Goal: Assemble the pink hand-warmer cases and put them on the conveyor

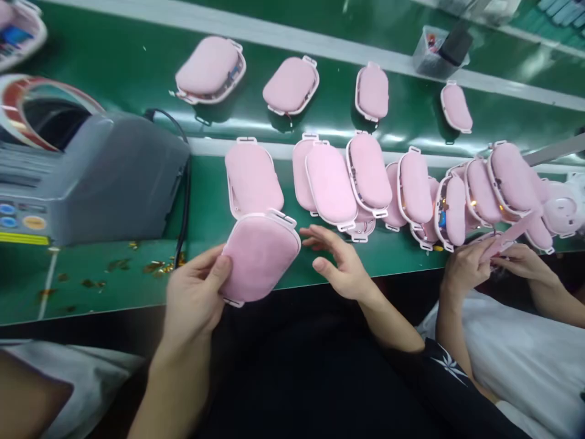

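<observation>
Left hand [194,296] grips a pink padded shell [259,256] by its lower left edge, thumb laid across the soft face and fingers hidden behind it; the shell sits tilted above the near edge of the green bench [91,286]. Right hand [340,265] holds nothing: it hovers just to the right of the shell with fingers loosely spread and slightly curled, fingertips near the shell's white rim but apart from it.

Directly beyond both hands, a row of matching pink shells [365,177] lies overlapping on the bench. Further beyond, four more shells [291,84] lie spaced apart on the far lane. Beyond and to the left of the left hand stands a grey tape dispenser [91,177] (its black cable runs down the right side). To the right of the right hand, a co-worker's hands [493,265] hold another pink piece.
</observation>
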